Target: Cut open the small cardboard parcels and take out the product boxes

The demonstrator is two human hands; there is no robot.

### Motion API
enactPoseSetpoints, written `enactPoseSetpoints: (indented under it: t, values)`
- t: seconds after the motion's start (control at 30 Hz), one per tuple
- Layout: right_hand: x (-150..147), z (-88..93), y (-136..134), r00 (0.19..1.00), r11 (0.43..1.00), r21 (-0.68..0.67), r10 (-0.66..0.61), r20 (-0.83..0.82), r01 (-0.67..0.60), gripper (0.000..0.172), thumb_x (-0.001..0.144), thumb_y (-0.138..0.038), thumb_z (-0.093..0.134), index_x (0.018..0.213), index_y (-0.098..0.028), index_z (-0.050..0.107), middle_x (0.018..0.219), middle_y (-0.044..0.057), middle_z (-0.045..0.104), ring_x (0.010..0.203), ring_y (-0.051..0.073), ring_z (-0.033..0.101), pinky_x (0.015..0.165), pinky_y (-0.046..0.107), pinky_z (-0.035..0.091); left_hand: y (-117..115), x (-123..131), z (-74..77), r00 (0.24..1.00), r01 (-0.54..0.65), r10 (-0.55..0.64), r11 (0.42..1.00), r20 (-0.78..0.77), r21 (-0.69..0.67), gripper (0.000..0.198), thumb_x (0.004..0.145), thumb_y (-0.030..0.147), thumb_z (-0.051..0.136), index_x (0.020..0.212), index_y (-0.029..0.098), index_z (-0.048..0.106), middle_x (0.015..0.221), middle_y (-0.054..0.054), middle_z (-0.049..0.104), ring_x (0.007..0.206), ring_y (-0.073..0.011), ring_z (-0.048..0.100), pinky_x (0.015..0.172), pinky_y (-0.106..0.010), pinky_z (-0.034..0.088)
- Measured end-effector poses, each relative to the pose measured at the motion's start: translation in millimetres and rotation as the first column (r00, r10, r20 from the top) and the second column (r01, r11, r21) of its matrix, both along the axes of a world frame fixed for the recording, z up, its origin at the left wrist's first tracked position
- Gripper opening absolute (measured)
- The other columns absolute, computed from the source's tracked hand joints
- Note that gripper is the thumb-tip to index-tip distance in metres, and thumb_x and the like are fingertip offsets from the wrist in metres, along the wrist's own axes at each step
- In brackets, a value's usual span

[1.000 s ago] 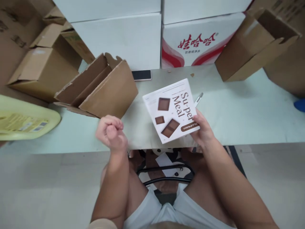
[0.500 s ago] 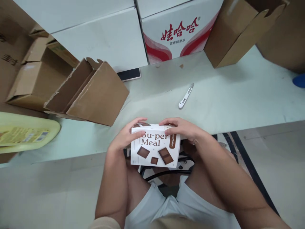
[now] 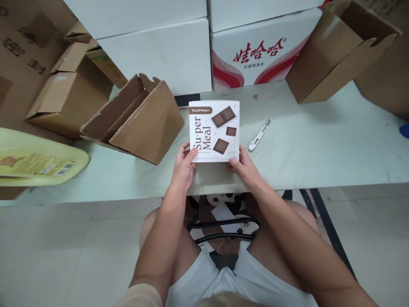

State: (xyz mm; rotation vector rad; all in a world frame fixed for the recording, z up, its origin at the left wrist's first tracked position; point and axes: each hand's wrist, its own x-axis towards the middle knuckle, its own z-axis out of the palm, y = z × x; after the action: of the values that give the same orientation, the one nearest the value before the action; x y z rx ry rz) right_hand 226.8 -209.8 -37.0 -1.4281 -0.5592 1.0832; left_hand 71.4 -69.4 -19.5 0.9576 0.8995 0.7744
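A white box printed "Su-per Meal" (image 3: 207,154) with brown chocolate squares is held up over the table, its lettering turned sideways. My left hand (image 3: 184,165) grips its lower left corner, thumb on the front face. At the lower right corner my right hand (image 3: 244,167) holds it the same way, thumb on the front. The other fingers are partly hidden behind the box. A white utility knife (image 3: 259,135) lies on the table to the right of the box.
An open cardboard box (image 3: 148,123) stands at the left, near a yellow bottle (image 3: 41,157). A phone (image 3: 188,100) lies behind the held box. White cartons (image 3: 159,59) line the back, with one red-marked carton (image 3: 258,59). Another open cardboard box (image 3: 326,55) stands at right.
Both hands have moved the white box forward, from the table's front edge to over the table. It has turned so its lettering now runs sideways, and the hands grip its near corners.
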Motion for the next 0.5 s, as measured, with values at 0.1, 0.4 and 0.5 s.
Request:
enactPoseSetpoints:
  t: [0.1,0.4,0.5]
  values:
    - [-4.5,-6.3,9.9,0.993,0.996,0.019,-0.088,0.073,0.086,0.091,0.074,-0.070,0.072,0.148,-0.029,0.038,0.131,0.012,0.065,0.118,0.030,0.064,0.101,0.051,0.056,-3.3,-2.7,-6.0,1.000,0.005,-0.005,0.999,-0.012,0.043,0.054,0.071,0.050,0.086,0.112,0.022,0.064,0.109,-0.006,0.074,0.095,-0.0190,0.071,0.075,-0.026,0.056]
    - [15.4,47.4,52.4,0.901,0.935,0.353,-0.183,0.393,0.036,0.080,0.080,-0.074,0.060,0.146,-0.033,0.039,0.129,0.008,0.063,0.114,0.024,0.064,0.088,0.038,0.057,35.5,3.4,50.2,0.989,-0.012,-0.066,0.852,0.130,0.523,0.062,0.076,0.066,0.081,0.116,0.022,0.063,0.111,-0.005,0.073,0.120,-0.0282,0.070,0.098,-0.039,0.058]
    - [24.1,115.6,68.2,0.863,0.783,0.617,-0.257,0.434,-0.077,0.073,0.079,-0.070,0.063,0.141,-0.037,0.043,0.132,0.002,0.060,0.126,0.024,0.061,0.095,0.038,0.057,46.5,7.4,120.1,0.953,-0.062,-0.187,0.652,0.240,0.755,0.063,0.074,0.070,0.081,0.113,0.025,0.062,0.111,0.000,0.072,0.124,-0.0281,0.068,0.106,-0.044,0.057]
